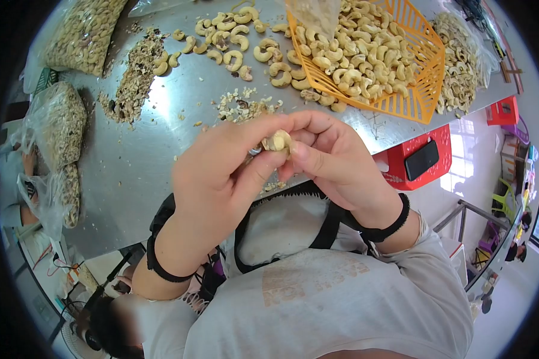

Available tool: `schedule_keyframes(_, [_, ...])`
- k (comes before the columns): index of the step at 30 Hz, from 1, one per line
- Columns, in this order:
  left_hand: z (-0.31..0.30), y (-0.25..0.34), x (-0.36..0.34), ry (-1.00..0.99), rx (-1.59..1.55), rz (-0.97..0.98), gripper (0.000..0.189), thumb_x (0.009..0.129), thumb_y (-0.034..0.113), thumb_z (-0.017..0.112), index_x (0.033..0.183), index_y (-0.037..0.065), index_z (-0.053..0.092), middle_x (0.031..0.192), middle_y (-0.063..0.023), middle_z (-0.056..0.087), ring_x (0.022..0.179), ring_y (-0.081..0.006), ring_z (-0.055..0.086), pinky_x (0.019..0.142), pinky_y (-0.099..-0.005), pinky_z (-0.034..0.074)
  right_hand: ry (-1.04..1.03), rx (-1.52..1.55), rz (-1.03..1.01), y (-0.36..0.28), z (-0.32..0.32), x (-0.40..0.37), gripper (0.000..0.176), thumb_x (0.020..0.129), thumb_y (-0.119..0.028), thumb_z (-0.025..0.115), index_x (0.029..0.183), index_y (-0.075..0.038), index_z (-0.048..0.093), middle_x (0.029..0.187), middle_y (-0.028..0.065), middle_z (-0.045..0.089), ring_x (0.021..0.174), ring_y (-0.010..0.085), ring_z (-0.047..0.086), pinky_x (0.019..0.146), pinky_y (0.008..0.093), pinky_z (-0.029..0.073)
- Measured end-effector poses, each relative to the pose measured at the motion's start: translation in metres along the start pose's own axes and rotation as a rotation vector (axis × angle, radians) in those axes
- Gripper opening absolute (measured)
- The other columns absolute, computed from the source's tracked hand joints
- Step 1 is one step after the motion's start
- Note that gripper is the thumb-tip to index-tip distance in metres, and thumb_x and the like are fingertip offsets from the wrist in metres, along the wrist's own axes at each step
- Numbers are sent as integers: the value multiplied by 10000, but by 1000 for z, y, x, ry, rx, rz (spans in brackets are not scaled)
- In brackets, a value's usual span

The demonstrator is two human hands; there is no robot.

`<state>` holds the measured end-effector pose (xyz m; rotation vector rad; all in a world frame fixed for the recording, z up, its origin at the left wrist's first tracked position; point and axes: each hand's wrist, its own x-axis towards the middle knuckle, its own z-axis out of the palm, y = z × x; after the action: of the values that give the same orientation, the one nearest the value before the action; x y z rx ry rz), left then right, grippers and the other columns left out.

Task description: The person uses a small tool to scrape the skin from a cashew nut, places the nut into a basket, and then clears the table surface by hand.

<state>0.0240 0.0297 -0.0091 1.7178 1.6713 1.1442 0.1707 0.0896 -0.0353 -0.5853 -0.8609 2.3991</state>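
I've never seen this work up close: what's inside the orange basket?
The orange basket holds a heap of pale, curved cashew kernels. They cover its floor, and a clear plastic bag hides its upper left corner.

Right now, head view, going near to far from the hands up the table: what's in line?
The cashew pinched between left hand and right hand → small heap of broken bits → loose cashews. The orange basket sits off to the right, out of line.
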Motion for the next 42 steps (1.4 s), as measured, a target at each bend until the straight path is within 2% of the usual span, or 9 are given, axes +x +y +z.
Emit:
schedule_keyframes(3, [-3, 2, 2, -134, 25, 75, 274, 733, 17, 529, 1005, 50, 531, 747, -78, 557, 633, -146, 523, 569, -231, 408, 24, 22, -19, 1, -3, 0, 190, 792, -115, 530, 940, -1, 499, 825, 50, 565, 689, 90, 518, 622, 206, 427])
schedule_keyframes(5, [-5, 9, -1, -185, -317, -191, 319, 767, 6, 479, 1085, 20, 457, 768, -87, 549, 674, -132, 528, 613, -227, 413, -63, 107, -50, 1, -7, 2, 185, 795, -103, 522, 947, 0, 498, 836, 48, 563, 692, 88, 512, 627, 205, 422])
schedule_keyframes(11, [-11, 8, -6, -300, -551, -213, 376, 802, -2, 430, 1170, -3, 350, 828, -87, 539, 719, -112, 523, 672, -215, 411, -82, 185, -44, 2, -9, 2, 174, 795, -100, 522, 942, -7, 523, 816, 42, 567, 686, 81, 505, 626, 198, 411])
schedule_keyframes(23, [-18, 3, -5, -349, -375, -74, 295, 787, -25, 447, 1080, -15, 473, 951, -100, 558, 774, -129, 565, 668, -220, 436, -85, 131, -65, 5, -7, 0, 163, 788, -91, 529, 927, -6, 530, 817, 69, 577, 689, 121, 547, 623, 224, 444])
schedule_keyframes(27, [-17, 6, -6, -344, -545, -198, 316, 785, -20, 457, 1101, -12, 457, 938, -97, 559, 776, -124, 563, 659, -213, 431, -68, 161, -11, 2, -4, -1, 156, 786, -92, 533, 917, -9, 516, 809, 66, 575, 689, 114, 545, 617, 222, 450])
schedule_keyframes(29, [-12, 9, -7, -273, -551, -231, 350, 799, 71, 457, 1132, -28, 415, 725, -67, 561, 517, -38, 407, 469, -152, 328, -99, 184, -21, 1, -5, 0, 136, 785, -88, 533, 897, -18, 500, 796, 62, 572, 686, 111, 543, 609, 224, 452])
schedule_keyframes(30, [-13, 9, -8, -273, -552, -231, 350, 799, 71, 457, 1132, -28, 415, 725, -67, 561, 517, -38, 407, 469, -152, 328, -99, 184, -21, 2, -6, 1, 136, 785, -88, 533, 897, -18, 500, 796, 62, 572, 686, 111, 543, 609, 224, 452])
schedule_keyframes(32, [-16, 10, -8, -341, -673, -237, 342, 783, -16, 472, 1122, -21, 427, 953, -107, 545, 779, -125, 559, 675, -208, 427, -111, 202, -26, 5, -8, 2, 115, 786, -86, 531, 877, -27, 493, 783, 56, 568, 677, 110, 541, 603, 231, 449])
schedule_keyframes(42, [-15, 11, -8, -348, -630, -180, 345, 779, -22, 476, 1122, -20, 434, 956, -116, 551, 775, -144, 573, 674, -215, 439, -166, 283, -12, 4, -5, 1, 112, 792, -77, 516, 876, -7, 488, 766, 90, 561, 665, 165, 544, 575, 253, 443])
